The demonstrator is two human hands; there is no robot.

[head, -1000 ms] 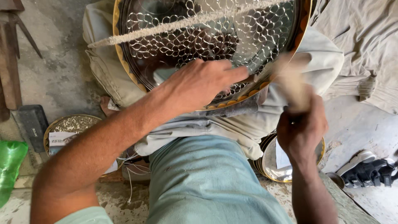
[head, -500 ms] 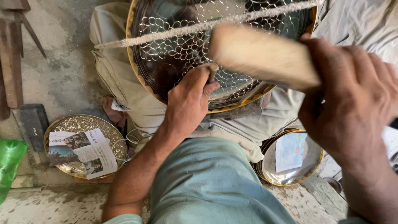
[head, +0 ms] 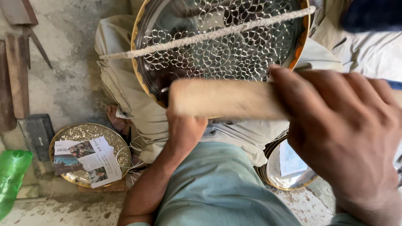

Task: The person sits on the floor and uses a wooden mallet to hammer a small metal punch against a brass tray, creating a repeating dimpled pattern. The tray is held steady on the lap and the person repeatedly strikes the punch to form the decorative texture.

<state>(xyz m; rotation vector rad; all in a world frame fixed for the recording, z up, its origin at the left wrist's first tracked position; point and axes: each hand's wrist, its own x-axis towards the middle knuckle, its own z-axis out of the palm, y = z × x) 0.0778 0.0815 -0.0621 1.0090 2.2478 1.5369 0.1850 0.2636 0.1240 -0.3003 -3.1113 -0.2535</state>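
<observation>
A large round brass plate (head: pixel 140 62) with a silvery inside lies on a pale cloth over my lap, covered by a lattice of fine wire loops (head: pixel 226 50). A rough twisted cord (head: pixel 209 35) stretches across it. My right hand (head: pixel 347 138) is raised close to the camera and grips a pale wooden block (head: pixel 222 98), held flat above the plate's near rim. My left hand (head: pixel 184 129) rests at that near rim, its fingers hidden behind the block.
A brass dish of glittering bits with a printed paper (head: pixel 88 159) sits on the floor at the left. Another brass dish holding a paper (head: pixel 289 163) is at the right. Wooden strips and a dark block (head: pixel 39 134) lie at the left, and a green bag (head: pixel 12 175).
My right hand has lifted the wooden block up toward the camera and swung it leftward over the plate's near rim. My left hand has drawn back from the lattice to the rim.
</observation>
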